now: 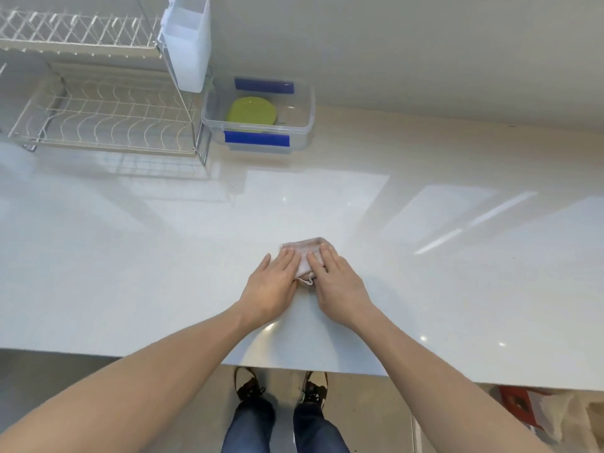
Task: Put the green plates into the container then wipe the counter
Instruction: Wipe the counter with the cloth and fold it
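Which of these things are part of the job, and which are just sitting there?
Part of the job:
- green plates, already in the container
- cloth, pressed flat by the left hand and right hand
- counter

Just lying about:
- dish rack, no dishes in it
- white holder on the rack

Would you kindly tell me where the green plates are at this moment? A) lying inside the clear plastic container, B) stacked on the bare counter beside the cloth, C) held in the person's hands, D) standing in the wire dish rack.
A: the green plates lie inside the clear plastic container at the back of the counter, while both hands, left hand and right hand, press flat on the cloth.
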